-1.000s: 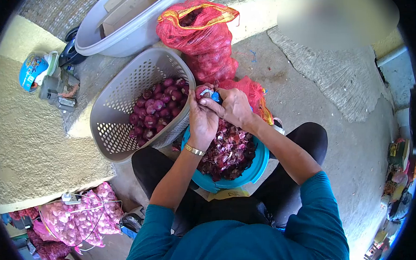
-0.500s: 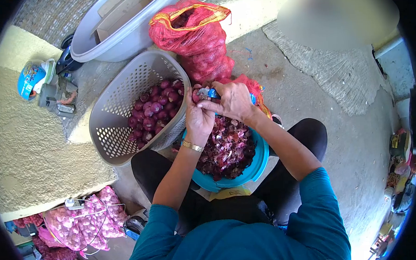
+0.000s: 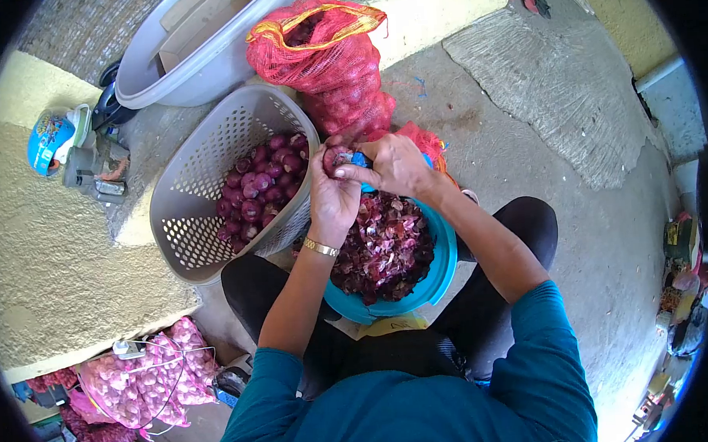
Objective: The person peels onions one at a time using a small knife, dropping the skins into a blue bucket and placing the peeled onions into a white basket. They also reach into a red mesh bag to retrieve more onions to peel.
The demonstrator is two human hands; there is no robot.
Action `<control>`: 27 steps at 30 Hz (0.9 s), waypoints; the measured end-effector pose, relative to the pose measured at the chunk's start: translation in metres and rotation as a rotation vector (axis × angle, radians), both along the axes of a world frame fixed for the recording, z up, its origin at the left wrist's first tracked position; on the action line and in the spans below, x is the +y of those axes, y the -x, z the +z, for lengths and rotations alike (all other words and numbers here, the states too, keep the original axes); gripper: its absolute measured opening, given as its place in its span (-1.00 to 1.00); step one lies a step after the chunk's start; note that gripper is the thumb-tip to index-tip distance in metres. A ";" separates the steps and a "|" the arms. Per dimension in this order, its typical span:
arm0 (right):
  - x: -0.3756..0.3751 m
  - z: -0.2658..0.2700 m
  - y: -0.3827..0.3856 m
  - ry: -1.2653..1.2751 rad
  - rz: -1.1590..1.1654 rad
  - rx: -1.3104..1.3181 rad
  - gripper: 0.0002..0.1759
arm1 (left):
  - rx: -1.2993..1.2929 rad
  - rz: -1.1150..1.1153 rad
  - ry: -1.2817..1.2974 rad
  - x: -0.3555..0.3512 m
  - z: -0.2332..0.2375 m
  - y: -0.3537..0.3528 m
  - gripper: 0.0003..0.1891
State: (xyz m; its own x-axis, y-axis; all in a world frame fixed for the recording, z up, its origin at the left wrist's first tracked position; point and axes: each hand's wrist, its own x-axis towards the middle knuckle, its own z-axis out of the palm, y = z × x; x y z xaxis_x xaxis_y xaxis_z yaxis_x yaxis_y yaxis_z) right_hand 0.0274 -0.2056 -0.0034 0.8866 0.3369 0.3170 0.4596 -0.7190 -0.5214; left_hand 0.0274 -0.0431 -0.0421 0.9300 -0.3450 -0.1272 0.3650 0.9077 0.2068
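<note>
My left hand (image 3: 333, 202) is closed around a red onion (image 3: 335, 158) above the back rim of a turquoise basin (image 3: 448, 252). Against the onion's right side, my right hand (image 3: 399, 165) grips a small blue-handled knife (image 3: 360, 160); its blade is mostly hidden by the fingers and the onion. Loose onion skins (image 3: 388, 247) fill the basin between my knees. Left of my hands leans a grey perforated basket (image 3: 198, 168) with many red onions (image 3: 251, 210) in its lower part.
A red mesh sack (image 3: 340, 79) of onions stands open behind my hands, touching the basket's side. A pale tub (image 3: 146, 84) is at the back left. Pink net bags of garlic (image 3: 140, 380) lie at lower left. A blue helmet (image 3: 49, 141) rests on the ledge.
The onion has turned in my left hand and shows more red skin. Both hands stay close together and have shifted slightly. A blurred patch at the upper right is gone.
</note>
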 end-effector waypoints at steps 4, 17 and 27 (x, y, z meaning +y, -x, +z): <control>-0.017 0.016 -0.008 0.036 0.168 -0.105 -0.27 | -0.037 -0.212 -0.098 0.001 0.035 0.005 -0.61; 0.013 -0.004 0.010 -0.037 -0.117 0.070 -0.23 | -0.134 0.180 -0.276 -0.015 0.010 0.006 -0.71; 0.005 0.009 0.010 -0.060 -0.073 0.000 -0.29 | -0.062 -0.116 -0.209 -0.002 0.024 0.006 -0.51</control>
State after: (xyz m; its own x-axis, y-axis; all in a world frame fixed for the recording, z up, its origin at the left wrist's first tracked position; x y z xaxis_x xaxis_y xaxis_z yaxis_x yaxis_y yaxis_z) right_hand 0.0178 -0.2009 0.0052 0.9080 0.2522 0.3346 0.4074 -0.7182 -0.5641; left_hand 0.0211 -0.0446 -0.0180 0.8938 -0.4223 -0.1508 0.4452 0.7956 0.4108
